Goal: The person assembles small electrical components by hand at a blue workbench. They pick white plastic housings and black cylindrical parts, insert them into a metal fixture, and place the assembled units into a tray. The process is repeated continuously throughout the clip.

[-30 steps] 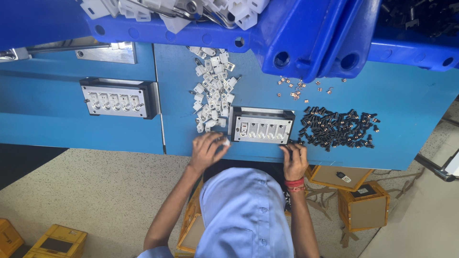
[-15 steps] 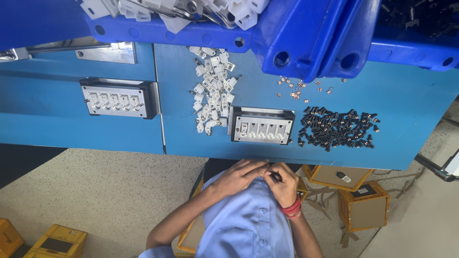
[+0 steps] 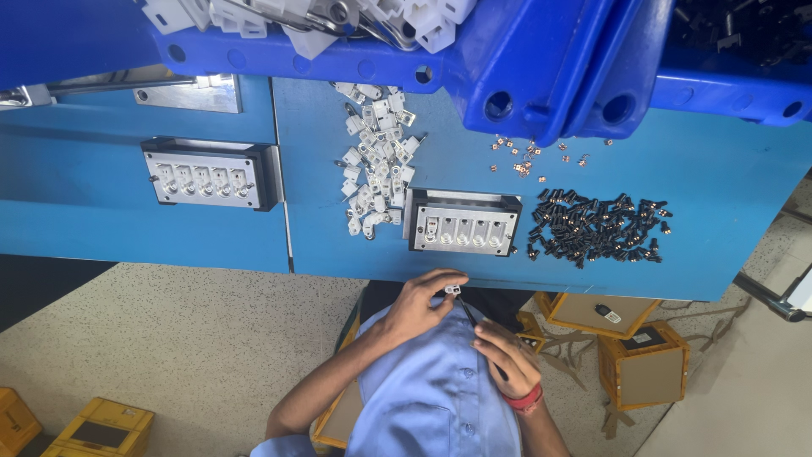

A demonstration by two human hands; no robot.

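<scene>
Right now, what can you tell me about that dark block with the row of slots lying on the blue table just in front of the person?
The dark rectangular block with a pale slotted face lies flat near the front edge of the blue table. Its pale face looks like metal and holds a row of five pockets, each seemingly with a small part in it. A heap of small white plastic pieces lies at its left, a heap of small black parts at its right. Neither hand touches it.

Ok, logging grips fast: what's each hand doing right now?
Left hand: closed, pinching a small white part.
Right hand: closed around a thin dark tool whose tip meets that part.
</scene>
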